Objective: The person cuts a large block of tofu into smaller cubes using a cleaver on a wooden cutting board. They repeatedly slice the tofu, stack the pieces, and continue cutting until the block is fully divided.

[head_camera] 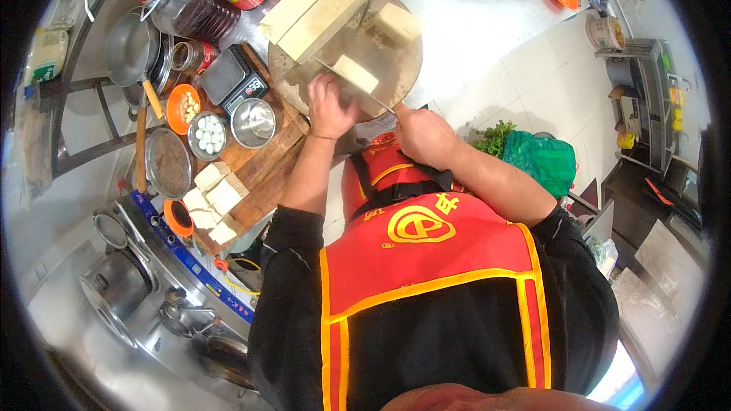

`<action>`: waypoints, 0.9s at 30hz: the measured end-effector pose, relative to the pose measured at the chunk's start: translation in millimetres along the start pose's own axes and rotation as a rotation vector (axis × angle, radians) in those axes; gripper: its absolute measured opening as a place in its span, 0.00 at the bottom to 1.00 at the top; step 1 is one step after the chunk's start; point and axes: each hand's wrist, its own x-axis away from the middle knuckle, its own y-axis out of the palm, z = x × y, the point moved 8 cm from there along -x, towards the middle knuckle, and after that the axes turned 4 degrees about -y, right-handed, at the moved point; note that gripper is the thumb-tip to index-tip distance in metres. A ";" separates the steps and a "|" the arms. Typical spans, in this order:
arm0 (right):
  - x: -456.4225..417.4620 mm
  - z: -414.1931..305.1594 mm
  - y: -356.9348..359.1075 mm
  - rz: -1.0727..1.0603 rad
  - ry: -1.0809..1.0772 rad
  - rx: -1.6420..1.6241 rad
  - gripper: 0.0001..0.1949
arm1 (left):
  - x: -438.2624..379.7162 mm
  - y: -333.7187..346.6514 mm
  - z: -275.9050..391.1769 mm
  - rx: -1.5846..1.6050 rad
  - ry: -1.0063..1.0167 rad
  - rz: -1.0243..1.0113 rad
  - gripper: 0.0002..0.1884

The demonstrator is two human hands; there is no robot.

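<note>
My right hand [425, 134] grips the handle of a kitchen knife [365, 91], seen nearly edge-on over a round chopping block [400, 83]. My left hand [334, 105] is close against the near side of the blade, fingers bent and thumb apart; whether it holds anything under the fingers is hidden. Just beyond the blade lies a pale rectangular piece of tofu [357, 73]. Another thick tofu piece [398, 23] rests farther right on the block. Two long tofu slabs [320, 8] stand side by side at the block's far left edge.
Left of the block, a wooden board [262, 171] carries tofu chunks [220, 197]. Around it are a digital scale [234, 77], a steel bowl [253, 123], a bowl of white eggs [207, 136] and an orange bowl [183, 108]. A green bag [539, 162] is at right.
</note>
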 end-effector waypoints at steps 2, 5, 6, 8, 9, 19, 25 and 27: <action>1.7 -0.6 -4.0 0.015 0.018 0.014 0.13 | 0.5 -1.8 3.2 0.014 0.001 0.002 0.24; 9.6 4.1 -13.2 0.049 0.063 0.022 0.14 | -3.3 -2.2 4.5 0.042 0.009 0.015 0.22; 11.2 4.7 -14.2 0.044 0.066 0.021 0.14 | -3.1 -0.5 2.5 0.045 0.015 0.011 0.21; 13.2 5.9 -16.3 0.035 0.072 0.018 0.14 | -1.4 4.6 0.0 0.046 0.008 0.008 0.19; 13.8 7.3 -14.2 0.020 0.080 0.029 0.14 | -1.2 6.4 -0.2 0.027 0.004 0.008 0.19; 10.0 10.2 -5.5 -0.043 0.088 0.076 0.13 | -1.3 10.1 -3.1 -0.035 -0.024 0.006 0.16; -27.7 31.6 35.7 -0.077 0.092 0.048 0.12 | -5.7 9.4 -1.6 -0.011 0.002 0.007 0.18; -30.9 34.3 38.8 -0.079 0.075 0.050 0.12 | -6.5 8.0 -1.1 -0.008 0.006 0.013 0.19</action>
